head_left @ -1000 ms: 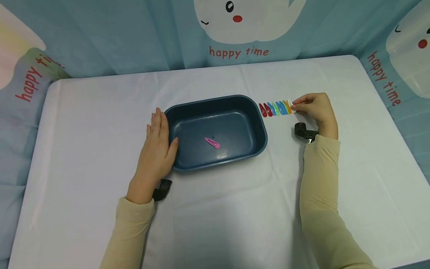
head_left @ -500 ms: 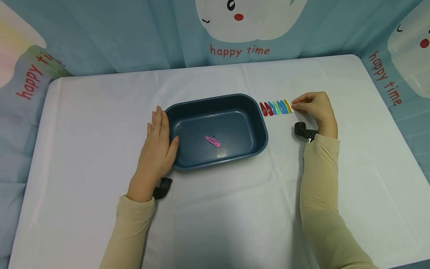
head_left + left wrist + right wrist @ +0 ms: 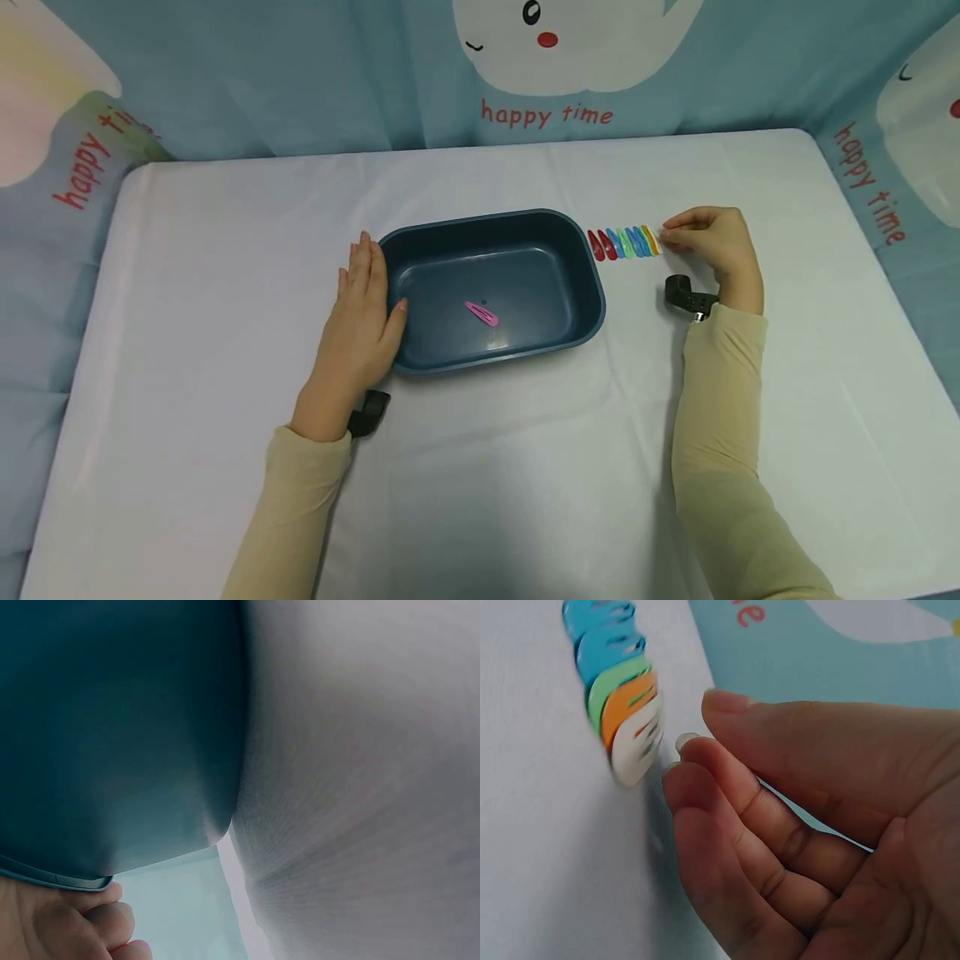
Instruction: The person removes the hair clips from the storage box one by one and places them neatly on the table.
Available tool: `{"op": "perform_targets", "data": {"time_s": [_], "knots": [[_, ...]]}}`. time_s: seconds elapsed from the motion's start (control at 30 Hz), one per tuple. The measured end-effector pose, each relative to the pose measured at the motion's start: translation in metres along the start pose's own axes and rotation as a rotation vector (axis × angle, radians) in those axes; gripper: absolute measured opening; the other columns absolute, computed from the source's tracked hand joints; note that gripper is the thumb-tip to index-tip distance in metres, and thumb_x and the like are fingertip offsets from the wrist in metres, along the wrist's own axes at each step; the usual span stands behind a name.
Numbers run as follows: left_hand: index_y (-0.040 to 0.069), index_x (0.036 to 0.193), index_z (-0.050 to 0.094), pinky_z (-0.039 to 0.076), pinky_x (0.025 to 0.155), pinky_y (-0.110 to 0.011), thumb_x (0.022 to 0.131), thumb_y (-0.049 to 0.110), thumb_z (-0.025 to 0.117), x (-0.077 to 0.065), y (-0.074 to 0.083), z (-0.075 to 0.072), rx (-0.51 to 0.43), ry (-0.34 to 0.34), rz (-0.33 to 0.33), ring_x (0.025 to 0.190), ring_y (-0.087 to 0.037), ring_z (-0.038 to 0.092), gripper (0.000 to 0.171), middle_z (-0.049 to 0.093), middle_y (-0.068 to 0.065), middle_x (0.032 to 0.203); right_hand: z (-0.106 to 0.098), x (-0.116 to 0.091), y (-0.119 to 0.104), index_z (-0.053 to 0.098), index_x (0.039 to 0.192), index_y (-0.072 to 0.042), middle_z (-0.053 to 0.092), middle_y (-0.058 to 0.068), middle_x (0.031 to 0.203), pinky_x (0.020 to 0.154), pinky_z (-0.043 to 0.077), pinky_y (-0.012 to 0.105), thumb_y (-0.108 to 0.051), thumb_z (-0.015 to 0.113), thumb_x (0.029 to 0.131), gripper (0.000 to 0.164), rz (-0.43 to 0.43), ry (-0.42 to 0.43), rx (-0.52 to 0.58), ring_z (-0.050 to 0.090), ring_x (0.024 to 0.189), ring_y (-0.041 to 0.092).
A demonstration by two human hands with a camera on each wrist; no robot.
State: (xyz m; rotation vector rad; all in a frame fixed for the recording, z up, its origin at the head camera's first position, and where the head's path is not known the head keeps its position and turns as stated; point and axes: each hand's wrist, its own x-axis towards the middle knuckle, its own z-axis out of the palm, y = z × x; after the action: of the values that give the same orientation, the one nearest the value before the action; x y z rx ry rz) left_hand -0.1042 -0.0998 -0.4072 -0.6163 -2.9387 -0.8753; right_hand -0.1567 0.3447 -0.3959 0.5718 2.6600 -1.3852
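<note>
A row of several overlapping hair clips, red, blue, green, orange and white, lies right of a dark blue basin (image 3: pixel 498 362). At the row's right end is the white hair clip (image 3: pixel 637 746). My right hand (image 3: pixel 716 242) hovers just right of it, thumb and fingers loosely bent and close together. In the right wrist view a small gap separates the fingertips from this clip, and no held thing shows. My left hand (image 3: pixel 352 333) rests along the basin's left side with straight fingers, thumb over the rim. A pink hair clip (image 3: pixel 482 314) lies inside the basin.
A white cloth covers the table (image 3: pixel 525 483). A blue curtain (image 3: pixel 300 83) with cartoon prints and red lettering hangs behind and along the sides. Black wrist cameras sit beneath both wrists, the right camera (image 3: pixel 678 292) close to the tabletop.
My right fingers have released the white hair clip at the row's end and drawn slightly right of it. My left hand stays on the basin; the head view has shifted a little.
</note>
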Motion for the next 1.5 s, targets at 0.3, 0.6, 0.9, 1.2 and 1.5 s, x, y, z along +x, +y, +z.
{"op": "perform_targets", "data": {"time_s": [0.3, 0.6, 0.9, 1.2, 1.5], "knots": [[-0.008, 0.147, 0.004, 0.004, 0.113, -0.046, 0.099, 0.021, 0.039, 0.004, 0.003, 0.004, 0.010, -0.010, 0.003, 0.143, -0.026, -0.006, 0.066, -0.004, -0.019, 0.156, -0.005, -0.007, -0.010, 0.074, 0.083, -0.013, 0.066, -0.013, 0.071, 0.063, 0.048, 0.017, -0.013, 0.070, 0.084, 0.004, -0.052, -0.056, 0.073, 0.061, 0.065, 0.006], [-0.009, 0.147, 0.005, 0.005, 0.113, -0.048, 0.099, 0.021, 0.040, 0.005, 0.004, 0.008, 0.007, 0.002, 0.007, 0.143, -0.031, -0.002, 0.066, -0.002, -0.021, 0.156, 0.003, -0.018, -0.037, 0.071, 0.093, -0.001, 0.069, -0.006, 0.076, 0.071, 0.048, 0.016, -0.011, 0.070, 0.084, 0.013, -0.169, -0.143, 0.136, 0.065, 0.071, 0.008], [-0.009, 0.147, 0.005, 0.006, 0.112, -0.049, 0.099, 0.021, 0.040, 0.007, 0.005, 0.011, 0.012, 0.002, 0.012, 0.143, -0.034, 0.000, 0.066, -0.002, -0.022, 0.156, 0.013, -0.028, -0.057, 0.072, 0.093, -0.002, 0.070, -0.006, 0.077, 0.069, 0.048, 0.018, -0.011, 0.073, 0.083, 0.013, -0.243, -0.210, 0.142, 0.066, 0.074, 0.011], [-0.009, 0.147, 0.006, 0.006, 0.112, -0.049, 0.099, 0.022, 0.040, 0.009, 0.008, 0.015, 0.015, 0.003, 0.006, 0.143, -0.032, -0.001, 0.067, 0.000, -0.022, 0.156, 0.029, -0.039, -0.077, 0.070, 0.094, 0.001, 0.069, 0.002, 0.077, 0.062, 0.048, 0.022, -0.005, 0.071, 0.083, 0.014, -0.360, -0.306, 0.086, 0.063, 0.066, 0.014], [-0.007, 0.147, 0.004, 0.005, 0.113, -0.047, 0.100, 0.024, 0.039, 0.010, 0.011, 0.019, 0.028, -0.019, 0.002, 0.143, -0.028, -0.005, 0.067, -0.004, -0.019, 0.156, 0.053, -0.050, -0.090, 0.069, 0.094, 0.003, 0.068, 0.008, 0.080, 0.063, 0.048, 0.022, -0.008, 0.070, 0.085, 0.015, -0.453, -0.444, -0.051, 0.062, 0.072, 0.023]]}}
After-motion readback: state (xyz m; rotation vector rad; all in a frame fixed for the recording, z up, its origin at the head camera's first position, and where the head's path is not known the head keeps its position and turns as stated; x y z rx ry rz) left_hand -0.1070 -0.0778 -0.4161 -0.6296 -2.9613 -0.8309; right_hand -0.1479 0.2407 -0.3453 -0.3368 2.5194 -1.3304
